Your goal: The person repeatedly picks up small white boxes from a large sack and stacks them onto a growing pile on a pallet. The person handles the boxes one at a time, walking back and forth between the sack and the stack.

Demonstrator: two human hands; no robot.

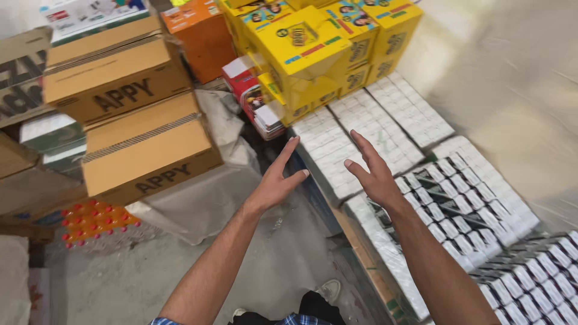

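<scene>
1. We see long rows of shrink-wrapped white small-carton packs (361, 129) laid flat along the right, under both hands.
2. Two brown corrugated cardboard boxes (144, 150) sit stacked at left.
3. Bright yellow printed cartons (307, 51) are piled behind the white packs.
4. Our left hand (278, 180) is spread open, holding nothing, beside the nearest pack's edge.
5. Our right hand (374, 174) is likewise open and empty above that pack.

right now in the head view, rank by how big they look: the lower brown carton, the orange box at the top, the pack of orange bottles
1. lower brown carton, clearly the largest.
2. orange box and pack of orange bottles: these look about alike, and the box sits farther off and is cut by the frame edge, so I won't rank them.
</scene>
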